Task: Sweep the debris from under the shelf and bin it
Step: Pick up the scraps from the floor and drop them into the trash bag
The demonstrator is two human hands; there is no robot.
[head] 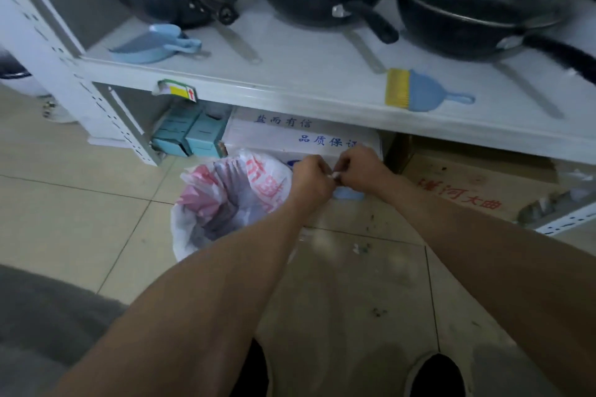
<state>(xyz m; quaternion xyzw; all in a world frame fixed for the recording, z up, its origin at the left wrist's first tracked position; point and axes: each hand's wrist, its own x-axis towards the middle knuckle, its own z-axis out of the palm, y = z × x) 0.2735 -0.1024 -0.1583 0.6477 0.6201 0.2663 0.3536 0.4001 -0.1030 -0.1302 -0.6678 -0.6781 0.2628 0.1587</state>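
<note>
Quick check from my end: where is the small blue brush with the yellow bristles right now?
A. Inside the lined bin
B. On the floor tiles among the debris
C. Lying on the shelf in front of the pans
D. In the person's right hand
C. The blue brush lies flat on the shelf, below the rightmost pan; neither hand holds it.

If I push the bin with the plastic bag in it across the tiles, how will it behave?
The bin would probably slide easily: the floor tiles look smooth and glossy. It seems light, since the bag liner looks mostly empty inside, so a high push could tip it. The thin liner is crumpled and floppy; it would likely shift or slip off the rim if grabbed.
</note>
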